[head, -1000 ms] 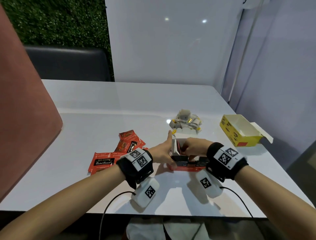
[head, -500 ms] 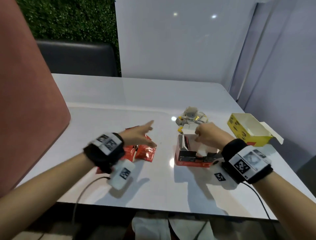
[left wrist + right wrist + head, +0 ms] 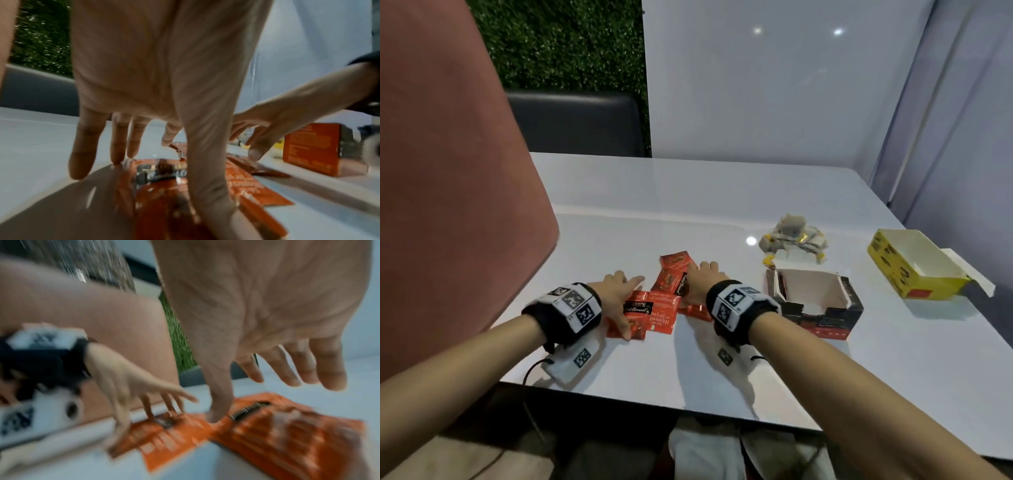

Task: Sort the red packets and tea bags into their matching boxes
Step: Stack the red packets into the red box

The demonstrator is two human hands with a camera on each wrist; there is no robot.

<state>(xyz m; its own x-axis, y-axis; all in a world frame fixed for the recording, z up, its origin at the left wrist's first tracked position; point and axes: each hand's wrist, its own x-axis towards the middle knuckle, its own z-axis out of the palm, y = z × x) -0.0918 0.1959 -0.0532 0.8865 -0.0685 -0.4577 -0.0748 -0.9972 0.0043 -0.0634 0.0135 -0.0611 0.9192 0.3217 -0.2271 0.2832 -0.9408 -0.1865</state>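
Several red packets (image 3: 661, 308) lie in a loose overlapping heap on the white table (image 3: 688, 205). My left hand (image 3: 625, 298) is spread over the heap's left side, with its thumb pressing a packet (image 3: 242, 183) and its fingers straight. My right hand (image 3: 700, 277) hovers spread over the heap's right side, its thumb tip touching a packet (image 3: 277, 426). Neither hand holds anything. The open red box (image 3: 822, 322) stands just right of my right wrist. Behind it sits a pile of tea bags (image 3: 792, 236). The open yellow box (image 3: 893, 270) is at the far right.
A large pink chair back (image 3: 448, 171) crowds the table's left side. A dark seat (image 3: 575, 126) stands behind the far edge, and white panels wall off the back and right. The table's near edge runs under my forearms.
My left hand went from the red box to the packets on the left and flattened onto them. My right hand left the red box and crossed left to the same heap.
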